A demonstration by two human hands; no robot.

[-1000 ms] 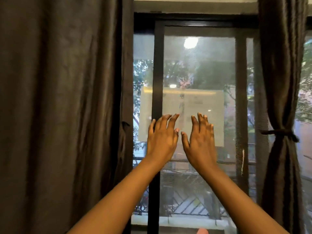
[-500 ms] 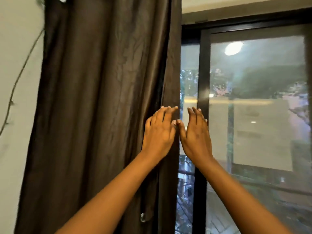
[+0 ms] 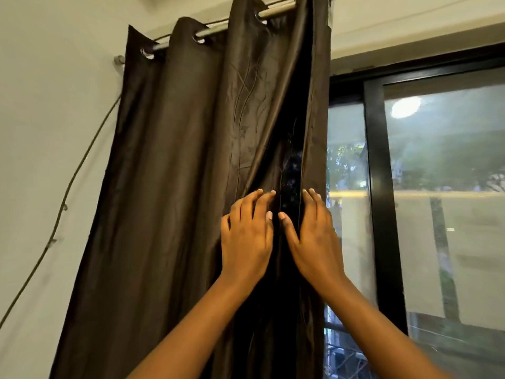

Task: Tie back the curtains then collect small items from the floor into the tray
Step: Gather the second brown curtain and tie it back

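Note:
A dark brown curtain [image 3: 177, 187] hangs loose from a metal rod [image 3: 210, 30] on eyelets, left of the window. Both my hands are raised in front of its right-hand folds. My left hand [image 3: 247, 236] lies with straight fingers on the cloth. My right hand [image 3: 314, 239] sits beside it near the curtain's right edge, fingers straight, thumb nearly meeting the left hand's fingers. A deep fold runs up between the two hands. No tie-back, floor items or tray are in view.
A black-framed sliding window [image 3: 379, 214] fills the right side, with a lamp's reflection [image 3: 405, 106] in the glass. A thin dark cable [image 3: 62, 203] is clipped down the white wall at left.
The view has swung left and upward, from the window to the left curtain. Both hands have moved off the glass area onto the curtain's folds, staying side by side.

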